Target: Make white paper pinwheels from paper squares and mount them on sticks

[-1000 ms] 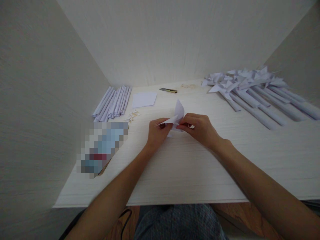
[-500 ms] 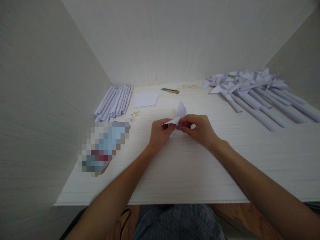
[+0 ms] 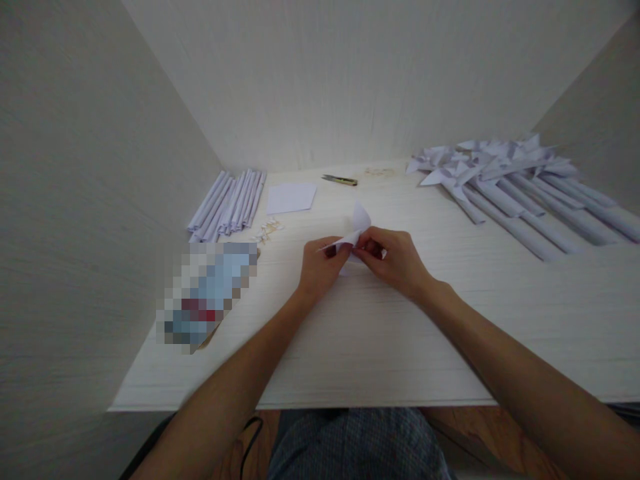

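Note:
A white paper pinwheel head [image 3: 361,216] is held above the middle of the table, its blades curled and pointing out between my fingers. My left hand [image 3: 323,267] is closed on its left side, thumb pressing near the centre. From the right, my right hand [image 3: 393,257] pinches close to the same centre, thumb and fingertips together. Whether a small piece sits between the right fingertips is hidden. Part of the lower blades is covered by my hands.
Rolled paper tubes [image 3: 230,203] lie at the back left, beside flat white paper [image 3: 291,198] and cotton swab tips [image 3: 269,230]. Thread snips [image 3: 340,180] rest at the back. Finished paper pinwheels [image 3: 495,173] are piled right. A blurred-out phone-like object [image 3: 215,293] lies left.
My right hand has shifted slightly left, closer to the pinwheel's centre, and its finger gap has narrowed. The upright blade tilts a little left. My left hand stays nearly still.

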A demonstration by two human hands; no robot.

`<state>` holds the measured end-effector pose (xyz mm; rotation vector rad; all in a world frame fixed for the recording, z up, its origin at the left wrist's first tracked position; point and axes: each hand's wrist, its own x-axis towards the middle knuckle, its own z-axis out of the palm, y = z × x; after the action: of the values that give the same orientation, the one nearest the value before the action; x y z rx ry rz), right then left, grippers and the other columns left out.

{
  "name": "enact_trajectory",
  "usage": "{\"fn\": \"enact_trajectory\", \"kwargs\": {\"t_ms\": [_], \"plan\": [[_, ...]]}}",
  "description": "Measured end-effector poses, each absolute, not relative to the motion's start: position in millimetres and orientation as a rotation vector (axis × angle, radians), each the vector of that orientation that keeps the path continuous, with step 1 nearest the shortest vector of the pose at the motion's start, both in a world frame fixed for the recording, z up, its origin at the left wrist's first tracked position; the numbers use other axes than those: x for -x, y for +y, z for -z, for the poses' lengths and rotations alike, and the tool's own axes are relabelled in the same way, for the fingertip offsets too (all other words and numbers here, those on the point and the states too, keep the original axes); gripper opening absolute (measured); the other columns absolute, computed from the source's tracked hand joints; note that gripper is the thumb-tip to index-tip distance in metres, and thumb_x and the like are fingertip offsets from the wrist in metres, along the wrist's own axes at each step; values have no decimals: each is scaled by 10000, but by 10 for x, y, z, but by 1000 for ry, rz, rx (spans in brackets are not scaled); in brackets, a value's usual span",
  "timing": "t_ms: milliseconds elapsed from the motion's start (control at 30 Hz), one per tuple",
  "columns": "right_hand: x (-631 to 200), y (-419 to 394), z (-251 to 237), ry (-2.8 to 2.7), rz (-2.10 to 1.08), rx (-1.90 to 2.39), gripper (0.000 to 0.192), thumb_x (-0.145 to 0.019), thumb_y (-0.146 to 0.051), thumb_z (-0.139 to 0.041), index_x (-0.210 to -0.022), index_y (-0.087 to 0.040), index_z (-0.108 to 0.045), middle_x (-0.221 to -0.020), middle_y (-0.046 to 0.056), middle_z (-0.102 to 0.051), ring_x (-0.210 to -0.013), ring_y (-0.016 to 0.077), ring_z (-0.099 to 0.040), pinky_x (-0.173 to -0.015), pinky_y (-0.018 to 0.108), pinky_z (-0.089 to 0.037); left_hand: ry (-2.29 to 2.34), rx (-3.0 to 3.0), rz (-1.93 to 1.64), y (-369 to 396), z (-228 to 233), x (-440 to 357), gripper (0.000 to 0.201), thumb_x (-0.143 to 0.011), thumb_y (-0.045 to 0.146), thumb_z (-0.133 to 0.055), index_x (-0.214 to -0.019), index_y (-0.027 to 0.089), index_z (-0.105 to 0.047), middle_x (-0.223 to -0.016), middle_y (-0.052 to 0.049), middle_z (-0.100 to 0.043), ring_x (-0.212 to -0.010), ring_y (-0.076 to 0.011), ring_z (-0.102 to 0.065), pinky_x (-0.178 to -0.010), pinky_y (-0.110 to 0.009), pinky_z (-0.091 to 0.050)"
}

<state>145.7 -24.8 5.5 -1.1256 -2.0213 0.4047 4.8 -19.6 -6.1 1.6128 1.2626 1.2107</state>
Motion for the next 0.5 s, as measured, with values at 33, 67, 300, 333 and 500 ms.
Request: {"fn": "enact_trajectory", "kwargs": {"t_ms": [33, 67, 300, 333, 500], "plan": [[-1463, -243, -53, -2028, -405, 1132, 92, -726, -194, -526, -646, -150, -516, -528, -23, -503, -467, 70, -441, -474, 195, -345, 1258, -1618, -1202, -194, 64, -47, 176, -655, 252, -498, -530, 148, -566, -460, 46, -419, -445, -59, -358, -411, -183, -269], [-1468, -238, -52, -2038, -402, 1134, 97, -728, -199, -527, -645, -151, -513, -529, -23, -501, -467, 70, -439, -474, 194, -342, 1257, -1619, -1197, -191, 70, -46, 176, -656, 252, -495, -531, 148, -564, -459, 46, -415, -443, -59, -357, -409, -184, -266], [-1468, -255, -69, -2094, -347, 1126, 118, -751, -213, -510, -650, -152, -522, -549, -10, -514, -490, 81, -442, -491, 204, -343, 1255, -1630, -1213, -174, 99, -38, 174, -652, 241, -499, -511, 152, -548, -463, 42, -437, -446, -65, -387, -421, -189, -289], [-1466, -259, -71, -2093, -355, 1125, 113, -752, -211, -511, -658, -151, -529, -558, -7, -523, -497, 83, -450, -497, 206, -347, 1253, -1629, -1219, -177, 90, -39, 167, -652, 238, -498, -521, 153, -558, -471, 40, -454, -451, -66, -394, -424, -189, -294], [-1492, -245, -52, -2105, -378, 1084, 92, -745, -228, -546, -696, -150, -556, -607, 3, -562, -535, 91, -490, -524, 207, -369, 1243, -1608, -1216, -198, 42, -43, 161, -655, 233, -504, -550, 153, -596, -467, 45, -456, -445, -58, -374, -414, -180, -285]]}}
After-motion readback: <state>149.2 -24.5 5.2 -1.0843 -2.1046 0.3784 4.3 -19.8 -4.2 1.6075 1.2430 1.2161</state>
